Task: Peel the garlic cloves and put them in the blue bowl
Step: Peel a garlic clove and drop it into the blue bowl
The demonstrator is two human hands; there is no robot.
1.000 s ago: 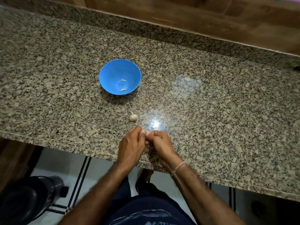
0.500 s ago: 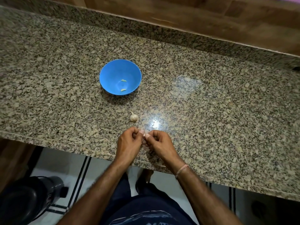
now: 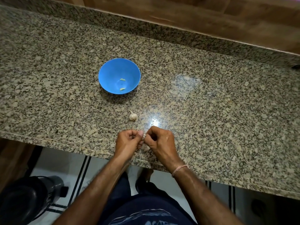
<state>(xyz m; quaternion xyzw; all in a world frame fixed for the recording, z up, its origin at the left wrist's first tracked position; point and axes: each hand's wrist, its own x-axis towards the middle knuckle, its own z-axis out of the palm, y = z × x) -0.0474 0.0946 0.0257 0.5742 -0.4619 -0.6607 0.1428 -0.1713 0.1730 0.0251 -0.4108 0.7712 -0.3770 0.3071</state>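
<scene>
Both hands are working at the near edge of the granite counter (image 3: 211,111). The left hand (image 3: 128,142) is pinching a small garlic clove (image 3: 144,136) with curled fingers and thumb. The right hand (image 3: 160,142), fingers also curled in, is picking at the same clove from the other side. The clove is sitting in the gap between the two hands, mostly hidden. A thin pale sliver is sticking up just above it, probably skin, but it is too small to tell.

The blue bowl (image 3: 103,73) is standing further back and to the left, already holding two peeled cloves (image 3: 122,79). The rest of the garlic bulb (image 3: 133,116) is lying on the counter between the bowl and the hands, touched by neither.

Handling judgement: the clove is looking very light, firm and small. The skin is looking papery, dry and likely to tear in bits. Once bare, the clove is probably getting slick and easy to drop. The best hold is by its ends, with a nail lifting the skin at the tip.

Against a second ago, the hands are sitting slightly more apart, so the clove is showing between the fingertips instead of being buried. The bowl, its two cloves and the bulb are lying where they were.
</scene>
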